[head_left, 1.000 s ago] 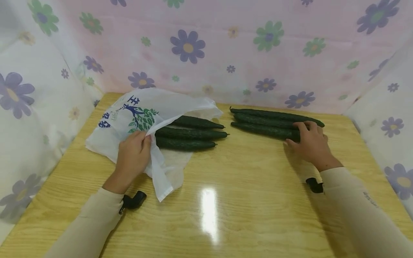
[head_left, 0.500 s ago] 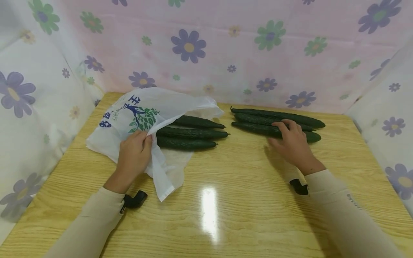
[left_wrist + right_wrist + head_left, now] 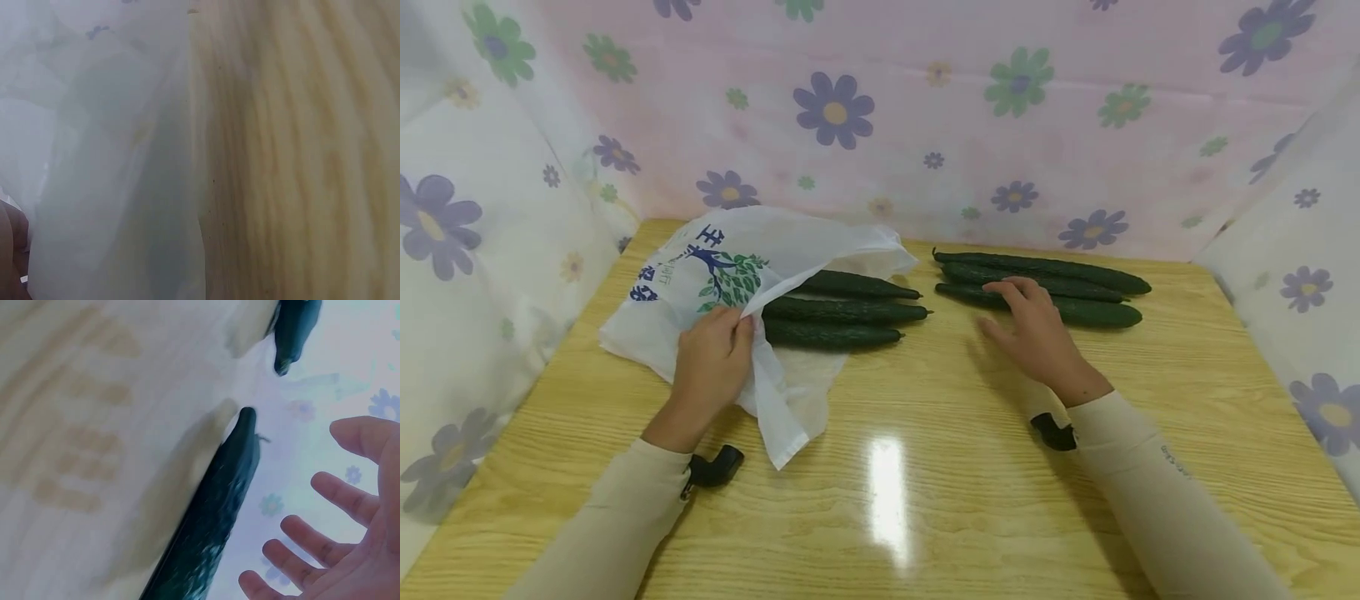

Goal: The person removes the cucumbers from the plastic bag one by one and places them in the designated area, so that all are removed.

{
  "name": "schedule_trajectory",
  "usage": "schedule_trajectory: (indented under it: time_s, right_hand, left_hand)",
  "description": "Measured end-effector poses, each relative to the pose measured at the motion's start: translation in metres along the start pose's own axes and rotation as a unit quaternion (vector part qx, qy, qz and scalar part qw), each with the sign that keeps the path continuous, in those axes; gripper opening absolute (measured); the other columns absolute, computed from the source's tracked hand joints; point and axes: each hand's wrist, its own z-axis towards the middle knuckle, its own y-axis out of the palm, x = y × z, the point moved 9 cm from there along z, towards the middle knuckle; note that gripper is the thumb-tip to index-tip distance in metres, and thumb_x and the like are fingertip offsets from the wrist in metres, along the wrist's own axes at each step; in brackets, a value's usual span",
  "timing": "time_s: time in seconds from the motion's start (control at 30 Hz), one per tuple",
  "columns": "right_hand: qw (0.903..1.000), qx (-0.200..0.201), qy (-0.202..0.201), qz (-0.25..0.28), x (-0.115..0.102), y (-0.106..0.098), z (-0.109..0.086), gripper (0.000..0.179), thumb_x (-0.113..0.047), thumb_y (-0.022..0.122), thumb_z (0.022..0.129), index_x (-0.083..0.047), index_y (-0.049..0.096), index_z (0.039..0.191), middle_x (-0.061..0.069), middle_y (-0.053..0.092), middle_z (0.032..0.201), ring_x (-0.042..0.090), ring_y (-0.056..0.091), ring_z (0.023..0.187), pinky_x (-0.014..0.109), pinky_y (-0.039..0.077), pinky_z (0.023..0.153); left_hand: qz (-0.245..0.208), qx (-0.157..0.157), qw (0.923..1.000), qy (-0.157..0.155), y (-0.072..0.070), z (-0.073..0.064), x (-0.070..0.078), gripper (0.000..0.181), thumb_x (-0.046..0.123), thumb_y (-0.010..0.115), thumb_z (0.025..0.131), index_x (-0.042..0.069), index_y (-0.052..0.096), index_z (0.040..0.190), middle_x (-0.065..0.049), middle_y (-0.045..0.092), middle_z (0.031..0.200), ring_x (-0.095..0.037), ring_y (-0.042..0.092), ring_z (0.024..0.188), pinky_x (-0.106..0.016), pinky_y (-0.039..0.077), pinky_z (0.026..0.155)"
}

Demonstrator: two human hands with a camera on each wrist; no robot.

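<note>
Left hand point(image 3: 711, 354): thumb and bent fingers are pinching the near edge of the bag point(image 3: 730, 237) at its mouth. In the left wrist view, white film is filling the left part and only a bit of the hand is showing at the lower left corner.

Bag: lying at the far left of the table point(image 3: 985, 467), its mouth opening to the right. Blue characters and a green-leaved tree are showing on top. Three cucumbers point(image 3: 857, 311) are sticking out of the mouth, stem ends pointing right; their left parts are lying under the film. They are sitting to the right of the left hand, and slightly to its far side.

Right hand point(image 3: 1033, 333): fingers are spreading apart, slightly bent, holding nothing. It is hovering at the near side of the right-hand row point(image 3: 1097, 313), three more cucumbers lying side by side at the far right. Its fingers are partly hiding the nearest one in the head view; the right wrist view is showing a gap between fingertips and cucumber.

Surroundings: flowered cloth point(image 3: 910, 108) is hanging behind the table; beige sleeves point(image 3: 1157, 483) are covering both forearms.
</note>
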Motion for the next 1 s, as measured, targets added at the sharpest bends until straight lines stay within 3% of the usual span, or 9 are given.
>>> schedule_trajectory:
  time_s: [0.47,1.0]
  right_hand:
    - [0.9943,-0.053,0.014,0.092,-0.039,0.025,0.016,0.057,-0.041,0.055,0.101,-0.016,0.041,0.15,0.017,0.029,0.157,0.041,0.025,0.147,0.065,0.03,0.111]
    - [0.992,-0.057,-0.023,0.111,-0.087,0.037,0.029,0.056,-0.037,0.059,0.1,-0.016,0.042,0.15,0.011,0.036,0.154,0.036,0.028,0.148,0.06,0.032,0.113]
  left_hand:
    - [-0.003,0.004,1.0,0.001,0.0,-0.001,-0.001,0.031,0.019,0.047,0.104,0.002,0.063,0.084,-0.014,0.058,0.077,-0.029,0.052,0.069,-0.037,0.035,0.065]
    - [-0.01,0.02,0.9996,0.019,-0.003,0.001,0.004,0.03,0.016,0.049,0.104,0.002,0.062,0.081,-0.014,0.059,0.076,-0.028,0.053,0.068,-0.036,0.037,0.063]
